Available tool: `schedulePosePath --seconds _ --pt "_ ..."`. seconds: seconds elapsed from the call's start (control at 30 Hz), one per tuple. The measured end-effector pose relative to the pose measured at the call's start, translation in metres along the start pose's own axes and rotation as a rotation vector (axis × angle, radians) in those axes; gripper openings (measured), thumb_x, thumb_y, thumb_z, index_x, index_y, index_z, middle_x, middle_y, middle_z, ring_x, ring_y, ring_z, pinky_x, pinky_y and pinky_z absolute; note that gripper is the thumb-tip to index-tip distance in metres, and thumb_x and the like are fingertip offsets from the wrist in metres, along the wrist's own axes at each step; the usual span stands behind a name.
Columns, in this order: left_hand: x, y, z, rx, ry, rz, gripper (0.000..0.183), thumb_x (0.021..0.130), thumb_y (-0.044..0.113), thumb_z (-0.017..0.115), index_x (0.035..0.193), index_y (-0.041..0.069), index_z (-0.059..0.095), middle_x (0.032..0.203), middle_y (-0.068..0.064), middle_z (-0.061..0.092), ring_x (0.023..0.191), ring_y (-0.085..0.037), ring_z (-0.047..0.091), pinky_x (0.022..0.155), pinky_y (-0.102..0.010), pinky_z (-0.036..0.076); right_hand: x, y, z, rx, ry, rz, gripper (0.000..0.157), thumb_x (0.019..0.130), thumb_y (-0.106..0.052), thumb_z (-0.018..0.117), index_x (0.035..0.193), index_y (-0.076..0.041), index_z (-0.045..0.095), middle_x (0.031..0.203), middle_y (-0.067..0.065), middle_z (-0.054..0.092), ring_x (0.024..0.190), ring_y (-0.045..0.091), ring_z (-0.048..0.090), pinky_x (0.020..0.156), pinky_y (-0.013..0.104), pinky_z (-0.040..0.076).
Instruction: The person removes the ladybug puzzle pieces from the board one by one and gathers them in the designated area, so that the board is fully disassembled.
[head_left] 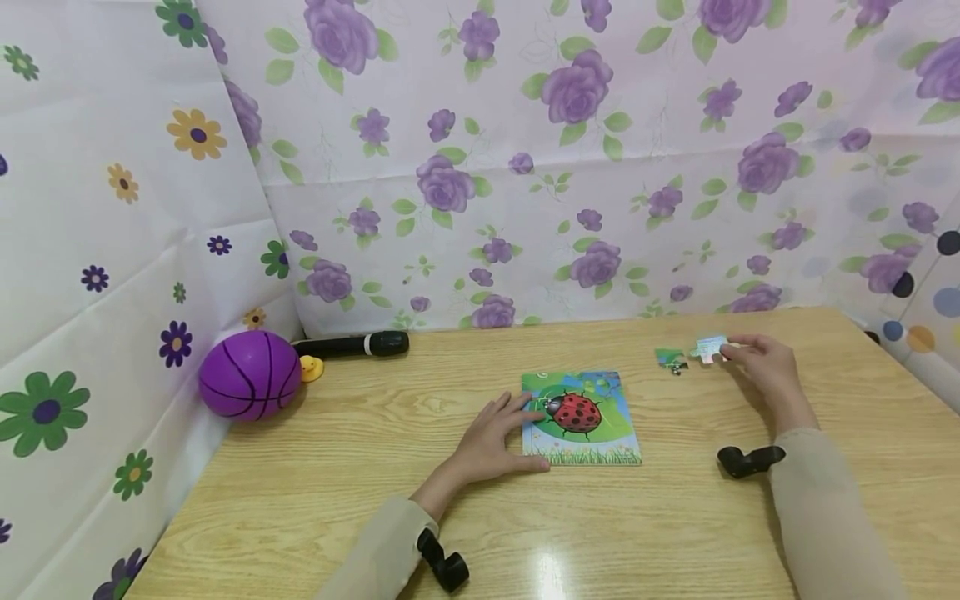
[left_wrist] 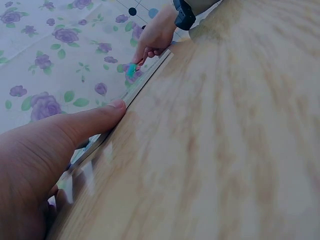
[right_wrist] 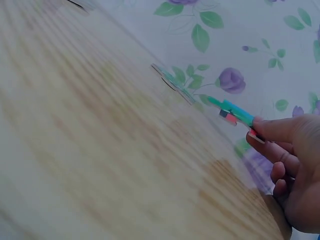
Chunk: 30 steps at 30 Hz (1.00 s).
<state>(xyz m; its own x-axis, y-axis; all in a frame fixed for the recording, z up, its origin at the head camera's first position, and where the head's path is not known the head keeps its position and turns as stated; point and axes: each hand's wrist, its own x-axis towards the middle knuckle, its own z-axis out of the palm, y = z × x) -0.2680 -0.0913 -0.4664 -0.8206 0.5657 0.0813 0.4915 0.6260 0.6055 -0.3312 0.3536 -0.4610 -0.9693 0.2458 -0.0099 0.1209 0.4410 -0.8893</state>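
A square ladybug jigsaw puzzle (head_left: 579,417) lies flat on the wooden table. My left hand (head_left: 487,437) rests at its left side, with fingers spread over the left edge and the thumb along the front corner. In the left wrist view, the thumb (left_wrist: 100,119) lies along the puzzle's edge. Off to the right, my right hand (head_left: 768,375) pinches a light blue puzzle piece (head_left: 709,349) between thumb and fingertips. The right wrist view shows that piece edge-on, raised off the table. A second puzzle piece (head_left: 671,360), mostly green, lies just left of it.
At the back left sit a purple ball (head_left: 251,375), a small yellow rubber duck (head_left: 311,368) and a black cylindrical object (head_left: 352,344) with a pale band. Flower-printed cloth (head_left: 450,250) hangs behind the table (head_left: 360,433) and along its left side.
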Motion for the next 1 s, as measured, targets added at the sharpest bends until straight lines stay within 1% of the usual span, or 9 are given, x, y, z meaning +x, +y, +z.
schedulePosePath --seconds 0.07,0.1,0.2,0.27,0.3,0.33,0.73,0.9,1.0 --pt "0.0001 0.0001 0.0003 0.001 -0.002 0.000 0.069 0.079 0.050 0.076 0.140 0.027 0.054 0.163 -0.001 0.026 0.153 -0.033 0.011 0.125 -0.056 0.009 -0.0008 0.0012 0.0011 -0.041 0.014 -0.007 0.063 0.093 -0.047 0.061 0.133 0.001 0.052 0.080 -0.029 0.056 0.080 -0.008 0.052 0.072 0.012 0.045" --pt "0.0001 0.0001 0.0004 0.001 -0.003 -0.001 0.069 0.079 0.050 0.076 0.140 0.027 0.054 0.163 0.000 0.026 0.153 -0.032 0.011 0.125 -0.056 0.009 -0.0014 0.0019 0.0018 -0.062 0.019 -0.012 0.064 0.094 -0.047 0.060 0.134 0.001 0.051 0.085 -0.024 0.059 0.084 -0.004 0.054 0.076 0.016 0.047" --pt "0.0002 -0.0002 0.0008 0.001 -0.003 -0.002 0.069 0.079 0.050 0.076 0.140 0.027 0.054 0.163 0.000 0.026 0.154 -0.032 0.011 0.125 -0.055 0.009 -0.0030 0.0034 0.0046 -0.111 0.036 -0.024 0.064 0.095 -0.048 0.056 0.134 0.003 0.052 0.104 0.004 0.066 0.098 0.018 0.059 0.087 0.035 0.050" --pt "0.0004 -0.0004 0.0010 0.001 -0.003 -0.002 0.069 0.079 0.051 0.076 0.140 0.027 0.053 0.163 0.001 0.026 0.154 -0.032 0.011 0.125 -0.055 0.009 -0.0038 0.0047 0.0062 -0.134 0.046 -0.033 0.063 0.097 -0.047 0.054 0.133 0.004 0.052 0.118 0.024 0.061 0.108 0.035 0.056 0.093 0.049 0.047" --pt "0.0005 -0.0005 0.0011 -0.001 -0.002 -0.002 0.069 0.079 0.051 0.076 0.140 0.028 0.053 0.163 0.001 0.026 0.154 -0.032 0.011 0.125 -0.055 0.009 -0.0040 0.0054 0.0067 -0.142 0.048 -0.040 0.062 0.097 -0.046 0.052 0.133 0.005 0.052 0.124 0.031 0.057 0.112 0.042 0.053 0.096 0.055 0.045" --pt "0.0006 -0.0006 0.0011 -0.002 -0.002 -0.002 0.069 0.079 0.051 0.076 0.140 0.028 0.053 0.163 0.001 0.026 0.154 -0.032 0.011 0.125 -0.055 0.009 -0.0039 0.0060 0.0070 -0.149 0.049 -0.044 0.061 0.098 -0.046 0.052 0.133 0.005 0.052 0.127 0.033 0.055 0.115 0.045 0.051 0.098 0.058 0.043" --pt "0.0010 -0.0026 0.0010 -0.006 0.010 0.006 0.069 0.079 0.051 0.076 0.140 0.028 0.054 0.163 0.001 0.026 0.154 -0.032 0.011 0.125 -0.056 0.009 -0.0035 0.0044 0.0074 -0.255 0.051 -0.067 0.050 0.099 -0.040 0.054 0.119 0.005 0.060 0.124 0.031 0.058 0.113 0.045 0.052 0.098 0.060 0.040" --pt "0.0004 -0.0021 0.0013 -0.015 0.007 0.005 0.069 0.079 0.051 0.076 0.140 0.028 0.054 0.163 0.001 0.026 0.154 -0.032 0.010 0.125 -0.056 0.008 -0.0051 0.0037 0.0073 -0.283 0.064 -0.089 0.050 0.100 -0.039 0.052 0.118 0.007 0.060 0.122 0.033 0.058 0.113 0.048 0.051 0.100 0.062 0.038" --pt "-0.0003 -0.0025 0.0021 -0.012 0.004 0.005 0.069 0.079 0.051 0.076 0.140 0.028 0.054 0.163 0.000 0.026 0.154 -0.033 0.010 0.125 -0.056 0.008 -0.0067 0.0027 0.0084 -0.271 0.082 -0.105 0.050 0.101 -0.038 0.050 0.119 0.008 0.059 0.122 0.034 0.058 0.112 0.048 0.052 0.097 0.060 0.040"
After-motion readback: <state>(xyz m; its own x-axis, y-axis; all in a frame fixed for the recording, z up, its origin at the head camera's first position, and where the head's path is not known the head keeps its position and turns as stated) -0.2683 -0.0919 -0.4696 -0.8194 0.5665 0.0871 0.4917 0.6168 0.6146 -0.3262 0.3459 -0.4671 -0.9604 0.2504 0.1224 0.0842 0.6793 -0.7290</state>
